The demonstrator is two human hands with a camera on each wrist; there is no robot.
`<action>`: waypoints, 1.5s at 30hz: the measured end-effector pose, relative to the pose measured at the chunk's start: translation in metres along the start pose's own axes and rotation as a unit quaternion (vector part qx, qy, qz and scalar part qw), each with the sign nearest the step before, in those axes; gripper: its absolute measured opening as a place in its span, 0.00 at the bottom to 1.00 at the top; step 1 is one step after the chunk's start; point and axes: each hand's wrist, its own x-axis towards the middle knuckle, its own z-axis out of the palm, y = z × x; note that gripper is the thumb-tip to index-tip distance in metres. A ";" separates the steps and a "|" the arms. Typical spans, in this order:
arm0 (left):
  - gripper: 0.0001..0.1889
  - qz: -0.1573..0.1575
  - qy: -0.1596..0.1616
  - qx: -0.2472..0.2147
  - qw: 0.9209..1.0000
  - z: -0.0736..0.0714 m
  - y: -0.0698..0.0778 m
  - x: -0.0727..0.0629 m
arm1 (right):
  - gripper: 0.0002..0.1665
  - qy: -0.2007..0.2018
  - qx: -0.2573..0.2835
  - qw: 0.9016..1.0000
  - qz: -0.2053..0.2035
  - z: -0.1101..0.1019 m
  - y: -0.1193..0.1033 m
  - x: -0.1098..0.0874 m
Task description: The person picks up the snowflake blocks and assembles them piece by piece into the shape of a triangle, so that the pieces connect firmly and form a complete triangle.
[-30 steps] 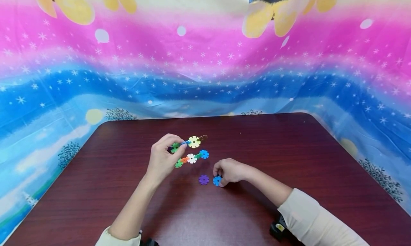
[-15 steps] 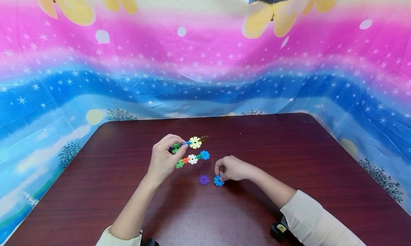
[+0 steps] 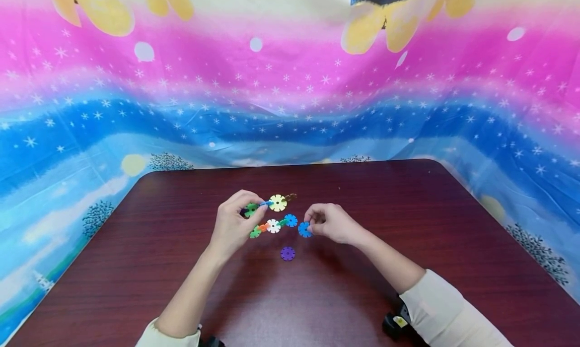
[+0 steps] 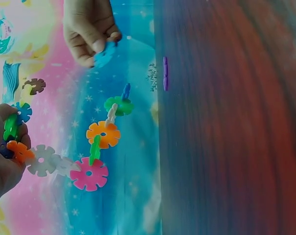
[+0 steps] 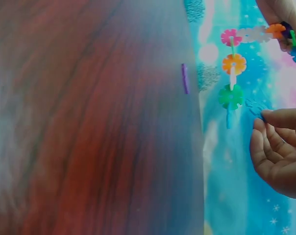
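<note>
My left hand [image 3: 232,220] pinches a chain of notched interlocking plastic discs [image 3: 273,226] and holds it above the table. One stretch of the chain runs through a yellow disc [image 3: 278,203] to a brown end; the other hangs down past pink [image 4: 89,174] and orange discs to a blue end disc [image 3: 291,220]. Between thumb and fingers my right hand [image 3: 334,223] pinches a loose blue disc [image 3: 304,229], raised off the table just right of that blue end, apart from it. Some discs are hidden by my left fingers.
A single purple disc [image 3: 287,254] lies flat on the dark red wooden table [image 3: 385,201], in front of and below the chain. A printed cloth [image 3: 281,85] hangs behind the table's far edge. Black wrist gear [image 3: 395,323] shows under the right sleeve.
My right hand has picked the blue disc up from beside the purple one and brought it up and away from me, near the chain's blue end. The left hand has barely shifted.
</note>
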 end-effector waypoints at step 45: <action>0.04 0.047 -0.002 -0.018 0.999 0.006 0.002 0.000 | 0.08 0.167 0.408 0.897 0.022 -0.003 -0.040 0.002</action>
